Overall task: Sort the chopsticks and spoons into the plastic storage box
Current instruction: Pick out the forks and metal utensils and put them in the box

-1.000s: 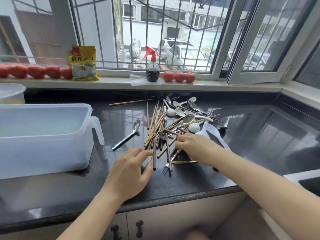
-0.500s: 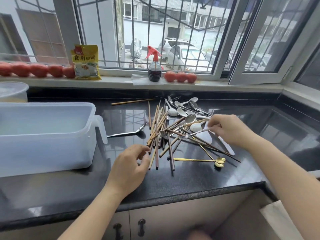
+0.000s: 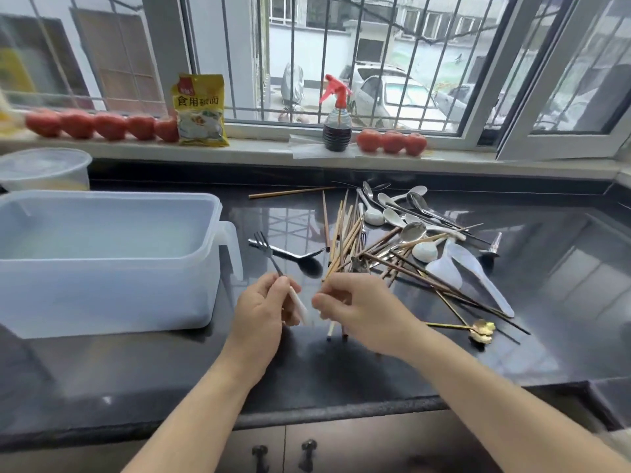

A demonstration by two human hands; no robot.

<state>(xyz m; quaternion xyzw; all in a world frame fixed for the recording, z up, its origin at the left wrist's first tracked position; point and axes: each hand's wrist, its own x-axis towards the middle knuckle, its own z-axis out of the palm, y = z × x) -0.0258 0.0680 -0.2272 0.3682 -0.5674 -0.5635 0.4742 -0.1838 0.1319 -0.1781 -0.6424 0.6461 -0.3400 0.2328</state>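
My left hand [image 3: 261, 308] pinches a small fork [image 3: 273, 264] by its white handle, tines pointing up and away, held just above the dark tabletop [image 3: 170, 377]. My right hand [image 3: 358, 307] has its grip curled round the near ends of a bundle of chopsticks [image 3: 345, 240] — their far ends fan out into the heap, and a couple of tips poke out below my palm. The two hands sit just beside each other near the middle of the tabletop.

The plastic storage box [image 3: 102, 264] stands to the left, open-topped and translucent, its handle facing the pile. A dark spoon [image 3: 300, 259] lies between box and chopsticks. Further right the spoons [image 3: 396, 213] — white ceramic and metal ones — lie tangled with more sticks, a white rice paddle [image 3: 471, 271] among them, and a gold spoon [image 3: 478, 327] rests at the near right edge of the heap.
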